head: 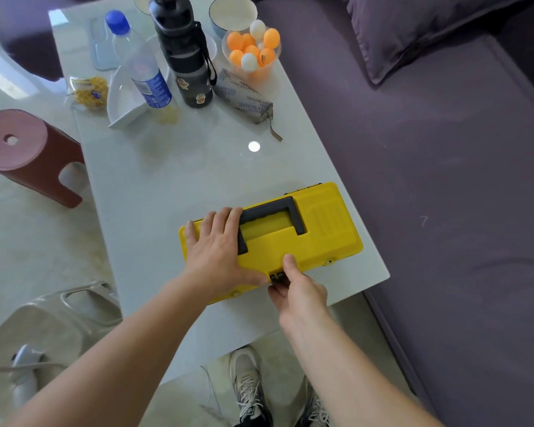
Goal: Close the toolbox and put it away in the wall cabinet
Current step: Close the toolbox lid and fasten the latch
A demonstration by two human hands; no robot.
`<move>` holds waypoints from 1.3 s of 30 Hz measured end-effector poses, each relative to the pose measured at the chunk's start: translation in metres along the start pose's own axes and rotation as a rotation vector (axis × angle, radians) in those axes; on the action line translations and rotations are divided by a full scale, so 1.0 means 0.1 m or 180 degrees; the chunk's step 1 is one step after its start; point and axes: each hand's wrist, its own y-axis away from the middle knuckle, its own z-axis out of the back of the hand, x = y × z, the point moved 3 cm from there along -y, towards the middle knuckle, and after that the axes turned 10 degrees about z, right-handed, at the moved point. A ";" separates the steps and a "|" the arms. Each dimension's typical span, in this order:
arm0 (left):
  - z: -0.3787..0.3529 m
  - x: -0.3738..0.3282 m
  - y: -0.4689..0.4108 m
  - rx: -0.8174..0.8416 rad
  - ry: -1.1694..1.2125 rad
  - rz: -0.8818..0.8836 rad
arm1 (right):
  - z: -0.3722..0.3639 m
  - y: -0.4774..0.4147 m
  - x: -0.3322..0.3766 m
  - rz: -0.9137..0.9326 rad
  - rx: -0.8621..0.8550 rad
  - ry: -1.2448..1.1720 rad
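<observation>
A yellow toolbox point(318, 229) with a black handle point(272, 212) lies flat on the white glass table point(173, 180), lid down, near the table's front right corner. My left hand point(219, 251) presses flat on the left part of the lid, fingers spread, touching the handle's end. My right hand point(296, 291) pinches the small black latch point(277, 276) at the middle of the front edge, thumb on the lid above it. The wall cabinet is not in view.
A purple sofa point(429, 180) runs along the table's right side. At the table's far end stand a black bottle point(182, 53), a water bottle point(139, 63), bowls, a cup of ping-pong balls point(253, 47) and a pouch. A red stool point(28, 155) and a grey stool point(53, 318) stand on the left.
</observation>
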 end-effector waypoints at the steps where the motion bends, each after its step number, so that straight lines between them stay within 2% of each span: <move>1: 0.00 0.00 0.00 0.0008 -0.0002 0.0009 | 0.00 0.00 -0.01 -0.0009 0.0021 -0.0053; 13: 0.09 -0.06 -0.03 0.0097 -0.0243 -0.0008 | 0.09 -0.02 -0.11 -0.0096 0.0179 -0.0222; 20: 0.03 -0.04 -0.02 -0.0003 -0.0264 0.0012 | 0.30 0.02 -0.22 0.0005 -0.0306 0.0560; 24: 0.03 -0.03 -0.02 -0.0024 -0.0161 0.0054 | 0.26 -0.01 -0.11 0.0105 -0.0400 0.0886; 29: 0.01 -0.02 -0.03 -0.0058 -0.0162 0.0018 | 0.12 -0.10 0.00 -0.0299 0.0000 0.0222; 34: 0.01 -0.03 -0.03 -0.0029 -0.0138 0.0006 | 0.08 -0.10 -0.02 -0.0300 0.0240 -0.0168; 37: 0.04 -0.04 -0.04 0.0039 -0.0078 0.0074 | 0.11 -0.10 -0.05 -0.0237 0.0446 -0.0118; 39: 0.05 -0.03 -0.03 0.0070 -0.0024 0.0027 | 0.20 -0.12 -0.04 -0.0145 0.0521 0.0175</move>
